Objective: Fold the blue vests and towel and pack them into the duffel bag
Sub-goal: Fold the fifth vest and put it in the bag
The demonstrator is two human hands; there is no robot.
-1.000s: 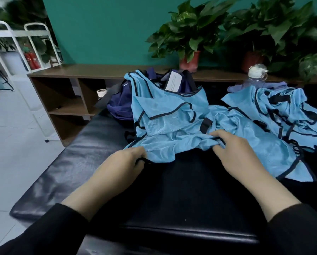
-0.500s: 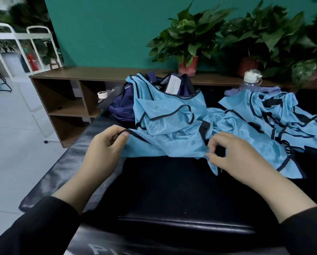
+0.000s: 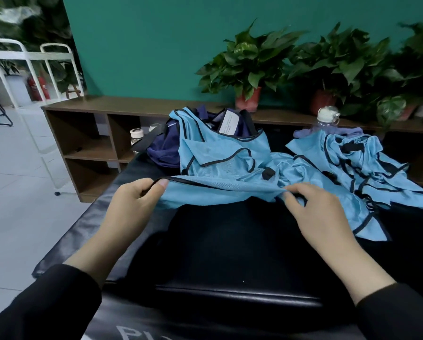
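Blue mesh vest (image 3: 220,185), black-trimmed, lies spread on the black padded bench (image 3: 205,241), its far part draped up over the navy duffel bag (image 3: 166,148) at the bench's far end. White tag visible in the bag's open top.

Head view: left hand (image 3: 132,204) pinches the vest's black-trimmed near-left edge between thumb and forefinger, the edge lifted slightly off the bench. Right hand (image 3: 316,212) has fingers curled onto a bunched fold at the vest's near-right side, grasping the fabric. The cloth runs taut between the two hands. Both arms in black sleeves.

More blue vests (image 3: 367,163) sit in a crumpled pile on the right of the bench, touching the held vest. A purplish cloth (image 3: 352,131) lies at the pile's far edge; cannot tell whether it is the towel. A clear bottle with white cap (image 3: 327,117) stands just behind it.

Background: brown wooden shelf unit (image 3: 95,133) along a teal wall, potted plants (image 3: 249,67) on top.
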